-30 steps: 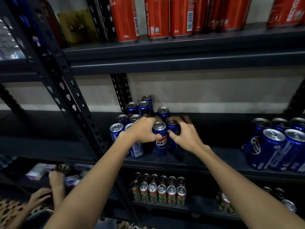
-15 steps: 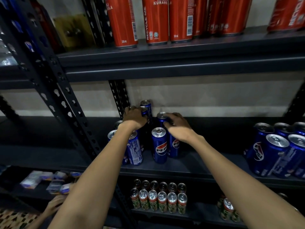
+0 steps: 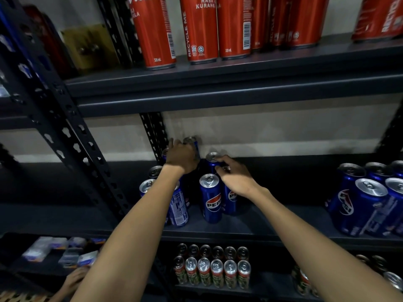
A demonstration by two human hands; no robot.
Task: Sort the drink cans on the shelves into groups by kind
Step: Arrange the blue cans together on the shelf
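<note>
Hands have travelled from the near cans to the far back of the dark metal middle shelf (image 3: 272, 223) over the last second. The left hand (image 3: 182, 158) now sits over the rearmost slim blue Pepsi can (image 3: 192, 142) against the wall, fingers curled over its top in what looks like a grip, though blur makes the hold uncertain. The right hand (image 3: 235, 177) reaches just right of it, fingertips touching the rim of a second blue can (image 3: 212, 159); I cannot tell whether it grips or only nudges. The front blue can with the Pepsi logo (image 3: 211, 198) stands free between the forearms. Judging by this, the blue cluster is being tightened rearward, while a separate blue group (image 3: 368, 201) waits far right and red cans (image 3: 199, 29) stand above.
</note>
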